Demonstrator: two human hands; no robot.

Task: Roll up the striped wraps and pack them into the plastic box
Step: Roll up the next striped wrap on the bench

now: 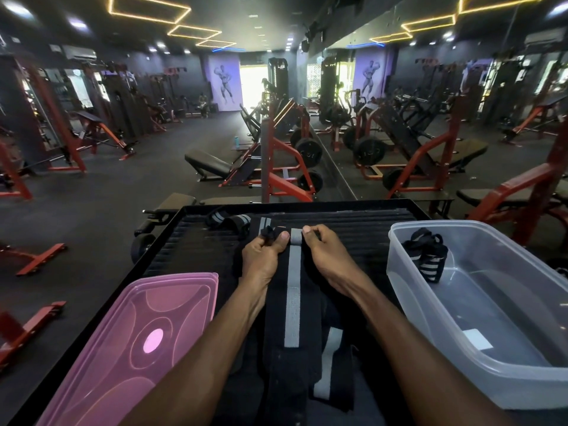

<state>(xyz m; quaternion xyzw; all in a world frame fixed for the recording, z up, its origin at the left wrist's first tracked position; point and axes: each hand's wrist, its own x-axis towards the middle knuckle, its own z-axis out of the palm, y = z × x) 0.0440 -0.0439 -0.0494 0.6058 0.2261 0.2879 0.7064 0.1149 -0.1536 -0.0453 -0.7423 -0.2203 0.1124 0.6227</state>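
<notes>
Here, black wrap (292,290), grey centre stripe.

A black ribbed platform (353,222) with a raised rim fills the foreground of a dim gym. Beyond it stand red-framed weight machines (282,167) loaded with black plates (309,150), beside a padded black bench (207,162). A blue bottle (236,141) stands on the dark floor (123,186) farther back. A wall mirror (430,118) on the right doubles the equipment. Geometric yellow light strips (147,9) line the black ceiling, and a purple bodybuilder poster (224,83) hangs next to a bright doorway (253,84) at the far end. More red machines (61,139) line the left wall.
</notes>
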